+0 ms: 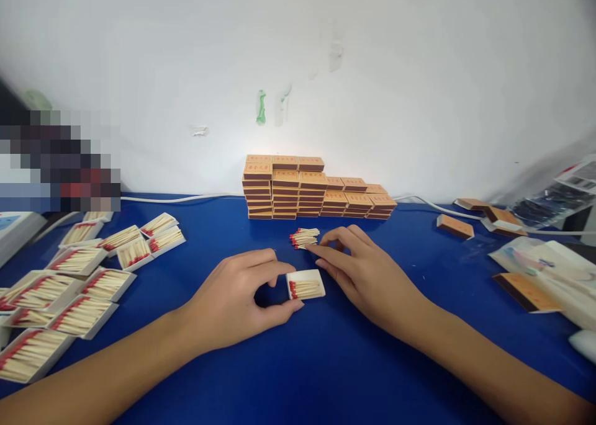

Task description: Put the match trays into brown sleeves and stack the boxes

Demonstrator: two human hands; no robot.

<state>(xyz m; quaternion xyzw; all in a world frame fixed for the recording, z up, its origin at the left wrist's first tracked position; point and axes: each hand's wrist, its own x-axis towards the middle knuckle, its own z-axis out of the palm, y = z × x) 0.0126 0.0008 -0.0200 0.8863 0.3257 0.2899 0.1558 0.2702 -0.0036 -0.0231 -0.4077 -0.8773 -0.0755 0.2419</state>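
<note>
My left hand [237,298] pinches the left end of a small white matchbox tray [306,285] between thumb and forefinger; the tray lies on the blue table [298,363] and holds red-tipped matches. My right hand [361,270] lies flat just right of the tray, its fingers stretched toward a loose bundle of red-tipped matches [304,237] and touching the bundle's right end. Behind them a stack of orange matchboxes [307,187] stands against the white wall.
Several open white trays filled with matches [69,288] cover the left of the table. Loose orange matchbox sleeves [455,226] and plastic packets [549,263] lie at the right. A white cable [177,198] runs along the wall's foot. A blurred figure is at far left.
</note>
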